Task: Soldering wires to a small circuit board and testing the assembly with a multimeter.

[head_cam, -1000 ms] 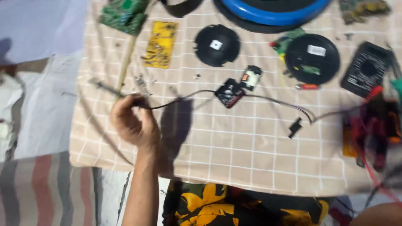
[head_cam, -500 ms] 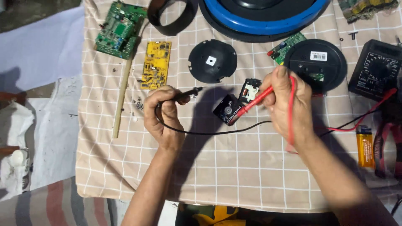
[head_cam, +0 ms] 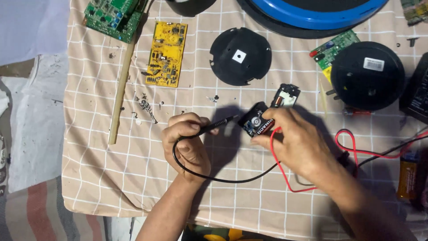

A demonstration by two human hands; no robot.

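My left hand [head_cam: 187, 143] grips a black test probe [head_cam: 218, 123] like a pen, its tip pointing right and almost touching a small black block with a round metal face [head_cam: 255, 121]. My right hand [head_cam: 298, 145] pinches that block by its lower right side. A red lead [head_cam: 352, 143] comes out from under this hand, and its probe is hidden. The black lead [head_cam: 214, 177] loops below both hands on the checked cloth [head_cam: 111, 178].
A yellow circuit board [head_cam: 166, 53], a green board [head_cam: 111, 15], a wooden stick [head_cam: 122, 85] and loose screws [head_cam: 145, 107] lie at left. Two black discs [head_cam: 240, 56] [head_cam: 368, 76], a small green board [head_cam: 334, 47], a blue ring [head_cam: 312, 11] and an orange lighter [head_cam: 408, 178] surround the hands.
My right hand came in with the red probe, then closed on the black block. My left hand lifted the black probe and brought its tip next to the block.
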